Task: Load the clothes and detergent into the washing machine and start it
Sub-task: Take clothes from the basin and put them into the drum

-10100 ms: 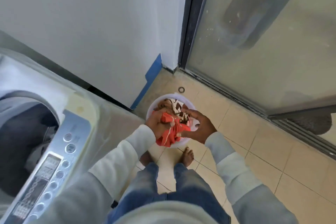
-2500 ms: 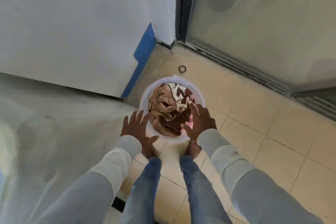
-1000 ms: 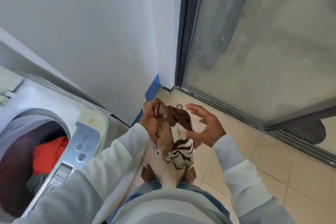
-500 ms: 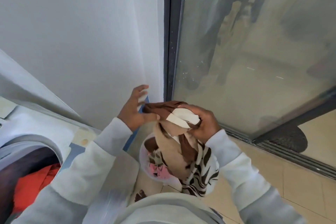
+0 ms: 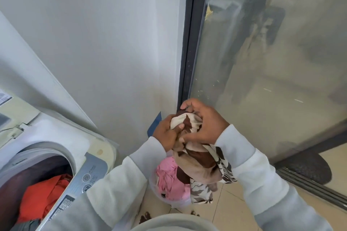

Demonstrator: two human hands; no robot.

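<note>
From my remote station I log both hands raised in front of the wall corner, closed together on one bundled garment. The left hand (image 5: 166, 133) grips the brown-and-cream patterned cloth (image 5: 197, 161) from the left, thumb pressed over a cream fold; the right hand (image 5: 203, 124) curls its fingers over the top of the same bundle. The cloth's lower part (a zebra-like print in places) hangs down over the white basin (image 5: 180, 201) on the tiled floor, in which a pink garment (image 5: 169, 176) lies. At lower left the washing machine (image 5: 56, 137) stands with its drum open; a red garment (image 5: 43, 197) sits inside, beside the silver control panel (image 5: 82, 180).
</note>
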